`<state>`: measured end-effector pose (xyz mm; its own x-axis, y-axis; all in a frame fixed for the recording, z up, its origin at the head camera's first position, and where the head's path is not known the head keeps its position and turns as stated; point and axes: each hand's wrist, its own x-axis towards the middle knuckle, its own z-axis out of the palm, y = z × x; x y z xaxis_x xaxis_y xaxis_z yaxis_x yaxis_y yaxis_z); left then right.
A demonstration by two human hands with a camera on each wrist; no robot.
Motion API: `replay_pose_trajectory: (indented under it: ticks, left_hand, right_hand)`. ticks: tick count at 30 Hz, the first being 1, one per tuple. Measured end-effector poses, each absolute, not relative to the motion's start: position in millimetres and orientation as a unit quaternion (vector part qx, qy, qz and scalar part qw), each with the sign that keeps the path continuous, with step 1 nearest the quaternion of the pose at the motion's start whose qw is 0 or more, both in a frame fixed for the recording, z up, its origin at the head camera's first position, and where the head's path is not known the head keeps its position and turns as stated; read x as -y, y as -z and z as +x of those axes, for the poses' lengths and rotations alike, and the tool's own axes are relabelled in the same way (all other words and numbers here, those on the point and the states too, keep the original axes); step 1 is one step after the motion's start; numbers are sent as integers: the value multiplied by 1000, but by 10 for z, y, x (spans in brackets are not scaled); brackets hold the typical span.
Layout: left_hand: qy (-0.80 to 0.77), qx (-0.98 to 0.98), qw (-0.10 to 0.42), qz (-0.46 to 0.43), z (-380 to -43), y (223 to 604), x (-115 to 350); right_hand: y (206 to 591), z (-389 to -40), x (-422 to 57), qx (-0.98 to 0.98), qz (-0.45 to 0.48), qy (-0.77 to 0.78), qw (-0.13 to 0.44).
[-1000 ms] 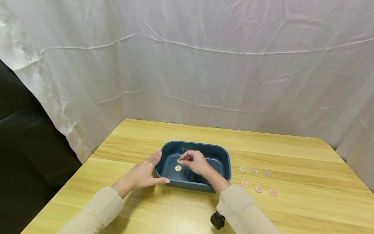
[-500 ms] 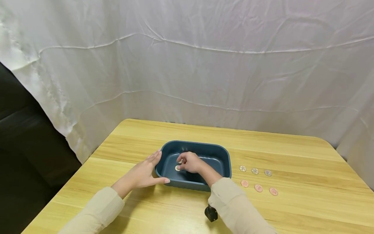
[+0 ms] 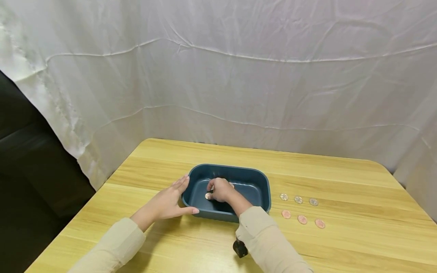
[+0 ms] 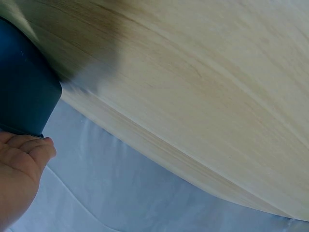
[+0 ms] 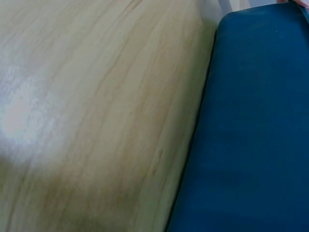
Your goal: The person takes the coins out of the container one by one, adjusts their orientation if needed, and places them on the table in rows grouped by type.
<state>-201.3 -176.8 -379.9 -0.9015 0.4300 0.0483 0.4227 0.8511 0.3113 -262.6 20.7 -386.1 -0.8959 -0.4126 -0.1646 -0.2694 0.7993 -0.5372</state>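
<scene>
A dark blue rectangular tray [image 3: 252, 172] stands on the wooden table. My left hand [image 3: 167, 201] rests against its left end, fingers straight along the side and thumb stretched by the front wall. In the left wrist view, the left fingertips [image 4: 41, 145] touch the tray's edge. Inside the tray, my right hand [image 3: 223, 190] has its fingers bent down, the thumb at a coin [image 3: 208, 196] that it seems to pinch. A second coin shows partly behind those fingers, and another coin [image 3: 231, 185] peeks out beyond the hand. The right wrist view shows mostly the tray's outer wall [image 5: 256, 121].
To the tray's right, three silvery coins [image 3: 298, 199] lie in a row, with three copper-coloured coins [image 3: 302, 219] in a row nearer me. A pale curtain [image 3: 273, 94] hangs behind the table [image 3: 358, 182]. A dark surface [image 3: 34, 182] lies at the far left.
My right hand has shifted slightly left and toward the nearer coin in the tray. A coin has come into sight beyond the hand. The left hand has stayed still.
</scene>
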Motion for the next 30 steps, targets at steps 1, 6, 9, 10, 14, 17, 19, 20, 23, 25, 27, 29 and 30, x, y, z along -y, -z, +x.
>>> replay_pose_trajectory:
  ticks: [1,6,9,10,14,17,19,20,23,25,27,29,30]
  left_hand:
    - [-159,-962,10,222,-2012,3802,1768]
    - [-158,-962,7,224,-2008,3803,1770]
    - [-158,-962,5,224,-2006,3797,1772]
    - [-157,-962,4,224,-2006,3794,1771]
    - [-156,-962,3,225,-2008,3791,1768]
    - [-155,-962,4,225,-2010,3794,1767]
    - [-155,-962,7,223,-2009,3795,1766]
    - [-155,-963,8,221,-2009,3796,1765]
    - [-156,-963,12,218,-2006,3793,1761]
    - [-156,-964,13,216,-2004,3791,1758]
    - [-156,-964,13,217,-2003,3788,1757]
    - [-156,-963,12,217,-2003,3786,1756]
    - [-155,-963,11,218,-2002,3785,1755]
  right_hand:
    - [3869,-2628,-209,-939,-183,256,137]
    - [3898,-2637,-210,-942,-190,245,129]
    - [3900,-2629,-204,-943,-194,242,123]
    - [3901,-2626,-204,-943,-195,242,121]
    - [3907,-2622,-199,-945,-205,227,115]
    - [3916,-2627,-192,-946,-219,210,110]
    - [3925,-2629,-189,-948,-225,200,106]
    - [3926,-2627,-190,-949,-224,197,104]
    - [3927,-2617,-197,-952,-216,191,99]
    - [3916,-2605,-206,-953,-210,196,96]
    - [3906,-2591,-220,-951,-205,210,97]
    - [3892,-2575,-238,-948,-204,224,98]
    - [3881,-2568,-248,-946,-205,232,99]
